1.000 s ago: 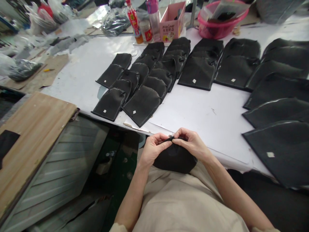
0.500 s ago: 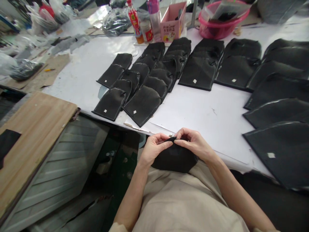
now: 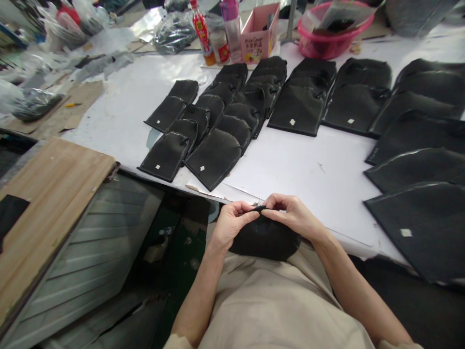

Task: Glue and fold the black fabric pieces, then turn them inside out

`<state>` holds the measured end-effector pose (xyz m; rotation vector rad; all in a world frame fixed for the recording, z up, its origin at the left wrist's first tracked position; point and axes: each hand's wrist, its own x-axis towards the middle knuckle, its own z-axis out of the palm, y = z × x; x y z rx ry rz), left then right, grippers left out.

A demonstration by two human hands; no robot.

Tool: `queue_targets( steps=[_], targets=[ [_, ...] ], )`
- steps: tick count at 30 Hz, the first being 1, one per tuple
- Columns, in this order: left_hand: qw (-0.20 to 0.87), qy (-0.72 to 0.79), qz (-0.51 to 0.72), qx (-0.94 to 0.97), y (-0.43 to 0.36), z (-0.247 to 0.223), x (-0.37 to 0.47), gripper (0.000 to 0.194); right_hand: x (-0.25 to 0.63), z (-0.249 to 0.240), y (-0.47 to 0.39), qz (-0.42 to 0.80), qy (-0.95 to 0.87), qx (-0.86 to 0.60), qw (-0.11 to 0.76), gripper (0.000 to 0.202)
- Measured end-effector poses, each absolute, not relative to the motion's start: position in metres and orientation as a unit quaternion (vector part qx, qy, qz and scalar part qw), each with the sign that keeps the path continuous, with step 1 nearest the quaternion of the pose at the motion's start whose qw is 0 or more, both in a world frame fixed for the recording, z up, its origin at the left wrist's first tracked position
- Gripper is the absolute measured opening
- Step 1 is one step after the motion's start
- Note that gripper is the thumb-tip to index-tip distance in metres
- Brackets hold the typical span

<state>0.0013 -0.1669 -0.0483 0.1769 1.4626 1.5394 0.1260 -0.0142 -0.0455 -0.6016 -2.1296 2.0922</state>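
Note:
A black leather-like piece (image 3: 267, 238) hangs between my hands, just in front of my lap at the table's near edge. My left hand (image 3: 234, 224) pinches its top edge between thumb and fingers. Close beside it, my right hand (image 3: 286, 213) pinches the same edge, thumb toward me. The fingertips nearly meet, and they hide part of the edge. Similar black pieces with rounded ends lie overlapping across the table, such as one with a small white sticker (image 3: 214, 157) at the front left and a larger one (image 3: 421, 225) at the right.
The white-covered table (image 3: 305, 169) runs across the view. At its back stand a red-labelled bottle (image 3: 202, 34), a pink box (image 3: 256, 46) and a pink basin (image 3: 316, 46). A wooden board (image 3: 61, 194) lies at the left. Plastic bags (image 3: 36, 104) sit at the far left.
My hands stay at the same spot, pinching the edge. The black piece's lower part has swung slightly, its face showing a little more to the right. The table things look unchanged.

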Motion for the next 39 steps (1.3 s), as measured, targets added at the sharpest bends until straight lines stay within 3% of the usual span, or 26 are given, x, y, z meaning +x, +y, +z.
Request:
queue_targets(
  steps=[10, 24, 31, 39],
  targets=[
    [0.503, 0.583, 0.633, 0.075, -0.169, -0.052, 0.0, 0.034, 0.127, -0.051, -0.008, 0.788, -0.589, -0.176, -0.01, 0.033],
    [0.5, 0.572, 0.644, 0.086, -0.166, -0.048, 0.0, 0.037, 0.123, -0.056, -0.005, 0.788, -0.588, -0.183, -0.013, 0.033],
    [0.472, 0.586, 0.651, 0.098, -0.168, -0.048, 0.001, 0.04, 0.12, -0.045, -0.014, 0.661, -0.728, -0.166, 0.075, 0.015],
    [0.466, 0.629, 0.6, 0.165, -0.169, -0.049, 0.0, 0.047, 0.123, -0.046, -0.013, 0.588, -0.793, -0.119, 0.106, 0.011]
  ],
)
